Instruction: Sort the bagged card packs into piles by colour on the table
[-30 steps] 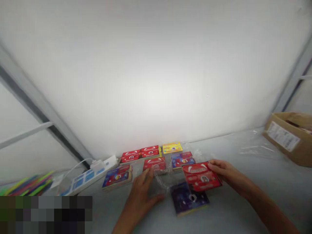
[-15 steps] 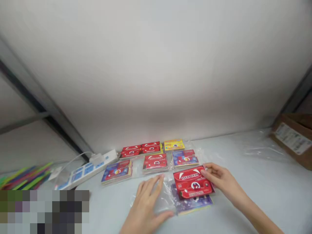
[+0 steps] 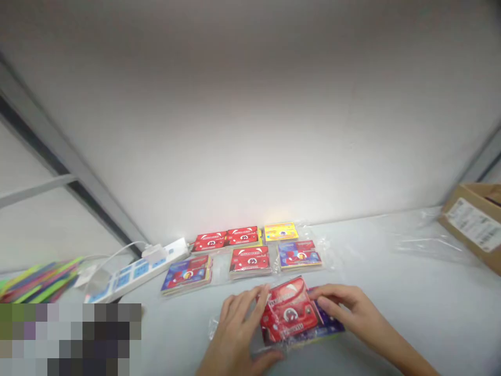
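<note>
Card packs lie on the table, power strip to their left, box right.

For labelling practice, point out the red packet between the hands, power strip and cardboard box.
Red packet (image 3: pixel 290 313), head view: upper face.
Power strip (image 3: pixel 133 274), head view: socket face.
Cardboard box (image 3: pixel 474 224), head view: label.

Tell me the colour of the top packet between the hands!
The packet is mostly red; see the head view.

It's red on the front packet, white markings across it! Dark violet packet there, pale grey worktop.
</note>
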### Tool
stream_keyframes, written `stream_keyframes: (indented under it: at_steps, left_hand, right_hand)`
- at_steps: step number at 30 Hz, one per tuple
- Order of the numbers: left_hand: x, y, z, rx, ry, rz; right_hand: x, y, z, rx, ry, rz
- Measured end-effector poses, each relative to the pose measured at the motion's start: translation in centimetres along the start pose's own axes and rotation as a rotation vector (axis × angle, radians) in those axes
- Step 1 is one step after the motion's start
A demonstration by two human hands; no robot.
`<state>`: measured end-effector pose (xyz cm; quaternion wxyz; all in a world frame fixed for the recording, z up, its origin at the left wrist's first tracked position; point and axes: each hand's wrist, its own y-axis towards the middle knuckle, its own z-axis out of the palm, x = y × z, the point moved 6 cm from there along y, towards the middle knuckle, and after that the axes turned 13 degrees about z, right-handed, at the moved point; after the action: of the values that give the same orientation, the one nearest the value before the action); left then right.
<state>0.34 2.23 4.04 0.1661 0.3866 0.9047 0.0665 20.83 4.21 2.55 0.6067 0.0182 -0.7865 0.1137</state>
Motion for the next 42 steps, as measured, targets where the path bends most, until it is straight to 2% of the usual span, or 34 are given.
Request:
stream_keyframes:
  at_steps: [4,7,9,12,14,17,22,25,28,32,34,37,39,42]
  left_hand:
    - [-0.1,-0.2,0.2,0.02,-0.029,0.004]
    - [-0.1,-0.1,0.4,0.049,-0.044,0.02]
    - [0.0,-0.1,0.4,0.047,-0.05,0.021]
    - [0.0,-0.1,-0.1,0.011,-0.051,-0.005]
    - [0.1,-0.2,-0.7,-0.027,-0.039,-0.036]
    - [0.3,-0.7,-1.6,-0.109,-0.032,-0.067]
    - [0.9,-1.7,-2.3,-0.243,-0.08,-0.063]
    - [1.2,-2.0,-2.6,-0.311,-0.064,-0.061]
    - [1.8,-1.8,-2.6,-0.315,-0.016,-0.102]
    - [2.6,-1.2,-1.8,-0.215,0.051,-0.07]
    - [2.8,-1.1,-1.1,-0.144,0.039,-0.074]
    - [2.6,-1.0,-0.6,-0.083,-0.012,-0.088]
    - [2.2,-0.9,-0.3,-0.058,-0.041,-0.064]
    - [2.2,-0.8,0.5,-0.023,-0.043,-0.044]
  right_hand:
    - [1.2,-0.8,1.9,0.135,-0.099,-0.086]
    - [1.2,-0.9,2.4,0.148,-0.114,-0.102]
    - [0.8,-0.6,1.5,0.045,-0.113,-0.075]
    - [-0.3,0.2,-1.0,-0.17,-0.139,-0.001]
    - [-1.3,0.7,-2.5,-0.251,-0.213,0.05]
    - [-3.1,1.4,-3.4,-0.248,-0.34,0.113]
    - [-4.5,1.9,-2.4,-0.099,-0.409,0.152]
    - [-4.2,1.8,-2.2,-0.111,-0.34,0.155]
    - [-3.8,1.8,-2.6,-0.14,-0.153,0.169]
    - [-3.5,1.9,-2.9,-0.054,0.191,0.251]
    - [-3.2,1.5,-3.7,-0.117,0.304,0.285]
    - [-2.5,0.7,-4.8,-0.244,0.468,0.253]
    - [-2.2,0.4,-4.6,-0.236,0.523,0.228]
    - [-2.1,0.3,-3.3,-0.16,0.463,0.208]
